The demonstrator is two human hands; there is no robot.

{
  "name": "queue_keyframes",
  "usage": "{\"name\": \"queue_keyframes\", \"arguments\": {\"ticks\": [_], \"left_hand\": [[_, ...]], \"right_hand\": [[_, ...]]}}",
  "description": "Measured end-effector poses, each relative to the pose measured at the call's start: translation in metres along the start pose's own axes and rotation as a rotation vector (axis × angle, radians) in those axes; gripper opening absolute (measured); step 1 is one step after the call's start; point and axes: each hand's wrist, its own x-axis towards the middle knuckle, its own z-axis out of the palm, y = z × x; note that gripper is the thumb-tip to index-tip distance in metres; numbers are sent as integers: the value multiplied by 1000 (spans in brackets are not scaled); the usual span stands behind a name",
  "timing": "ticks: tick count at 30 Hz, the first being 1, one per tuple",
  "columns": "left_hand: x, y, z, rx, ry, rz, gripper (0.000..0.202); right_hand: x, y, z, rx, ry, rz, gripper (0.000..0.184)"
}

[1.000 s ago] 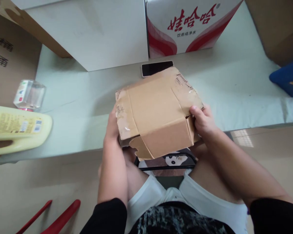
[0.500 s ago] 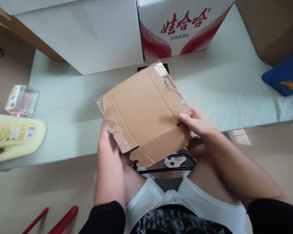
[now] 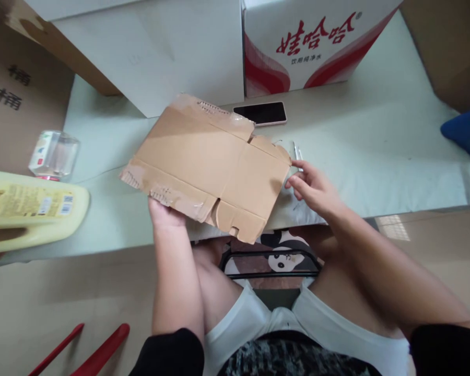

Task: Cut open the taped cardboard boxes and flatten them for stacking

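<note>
A flattened cardboard box with creased flaps and torn, taped edges is tilted above the table. My left hand holds it from below at its near left edge, the fingers hidden under the cardboard. At the right corner my right hand has its index finger stretched out to the edge, the other fingers loosely bent and apart from the cardboard. Just beyond that hand lie thin, pen-like items, partly covered. Behind the cardboard a phone rests with its dark screen up.
A white box and a red-and-white water carton stand at the back. To the left are a clear bottle and a yellow jug. A blue object is at the right. The table edge runs in front of my knees.
The cardboard has turned and shifted left, with its folded flap now spread out to the right. My right hand has come off its grip to the corner. The phone is uncovered.
</note>
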Motion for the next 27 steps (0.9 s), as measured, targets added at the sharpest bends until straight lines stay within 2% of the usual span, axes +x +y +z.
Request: {"name": "queue_keyframes", "arguments": {"ticks": [2,6,9,11,13,17,19,21,22,25,27], "left_hand": [[2,0,1,-19,-28,-32,53],[6,3,-1,-66,-48,-50,63],[8,3,-6,-98,-78,14,74],[10,1,-9,-95,-63,62,69],[13,-2,-12,-85,-21,89,62],[18,-7,-15,-52,-37,55,58],[17,-6,-15,-40,-46,32,58],[14,-3,-12,-71,-99,-42,60],[12,0,-11,-99,-156,-99,62],[7,5,-5,-168,-331,-240,62],[5,6,-2,-188,-369,-260,58]], "right_hand": [[0,2,8,80,-56,80,66],[-1,5,19,153,-107,115,54],[-6,1,24,-11,-63,16,60],[-13,-4,29,-144,-42,-41,62],[-22,-10,37,-197,-88,-48,60],[-36,-19,53,-176,-267,61,57],[-42,-20,53,-127,-268,163,60],[-50,-18,42,-52,-162,242,63],[-55,-16,33,-22,-69,248,63],[-75,-8,-10,30,319,175,57],[-88,-6,-44,4,568,138,54]]}}
